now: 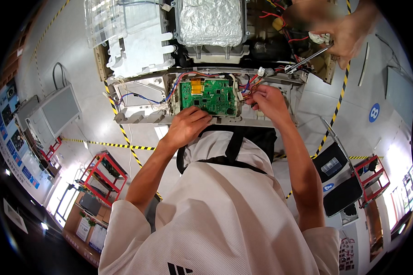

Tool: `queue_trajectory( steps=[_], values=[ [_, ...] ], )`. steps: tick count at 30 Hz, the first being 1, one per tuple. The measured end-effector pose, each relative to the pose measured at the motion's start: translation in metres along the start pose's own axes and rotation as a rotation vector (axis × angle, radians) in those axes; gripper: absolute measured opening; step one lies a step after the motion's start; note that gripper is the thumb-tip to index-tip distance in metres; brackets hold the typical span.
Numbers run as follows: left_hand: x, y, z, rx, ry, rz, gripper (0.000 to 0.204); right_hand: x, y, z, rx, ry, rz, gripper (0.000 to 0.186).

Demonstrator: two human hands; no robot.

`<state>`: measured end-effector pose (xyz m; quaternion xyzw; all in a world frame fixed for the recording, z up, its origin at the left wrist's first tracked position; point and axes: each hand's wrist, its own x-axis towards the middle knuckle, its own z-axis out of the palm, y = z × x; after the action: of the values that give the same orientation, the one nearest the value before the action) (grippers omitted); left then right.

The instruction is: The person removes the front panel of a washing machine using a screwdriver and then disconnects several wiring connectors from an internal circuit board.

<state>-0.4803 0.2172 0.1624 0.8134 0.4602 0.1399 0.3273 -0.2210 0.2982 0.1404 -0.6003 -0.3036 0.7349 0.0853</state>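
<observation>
A green circuit board (215, 97) with an orange ribbon piece (196, 86) lies in a long grey-white plastic panel (243, 122) in front of me. My left hand (189, 124) is at the board's lower left edge, its fingers curled and pressed together on it; the fingertips are partly hidden. Beside the board's right end, my right hand (270, 104) pinches a bundle of thin coloured wires (245, 95). Blue and red wires (164, 100) run along the panel's left part and over the board's top.
Beyond the panel stands an opened appliance with a foil-covered box (209, 23) and a clear plastic cover (106, 23). At the upper right, another person's hand (351, 36) holds a metal-shafted tool (309, 58) near the wiring. Striped tape (337, 110) marks the floor; a black chair (339, 183) stands lower right.
</observation>
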Motion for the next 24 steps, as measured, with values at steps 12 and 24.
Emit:
queue_trajectory(
  steps=[12,24],
  values=[
    [-0.002,0.0,0.0,-0.003,0.01,0.011,0.019,0.011,-0.009,0.011,-0.259,0.091,0.002,0.016],
    [-0.002,0.0,-0.002,0.023,-0.013,0.036,0.023,0.021,0.001,0.032,-0.351,0.321,-0.027,0.015]
  ],
)
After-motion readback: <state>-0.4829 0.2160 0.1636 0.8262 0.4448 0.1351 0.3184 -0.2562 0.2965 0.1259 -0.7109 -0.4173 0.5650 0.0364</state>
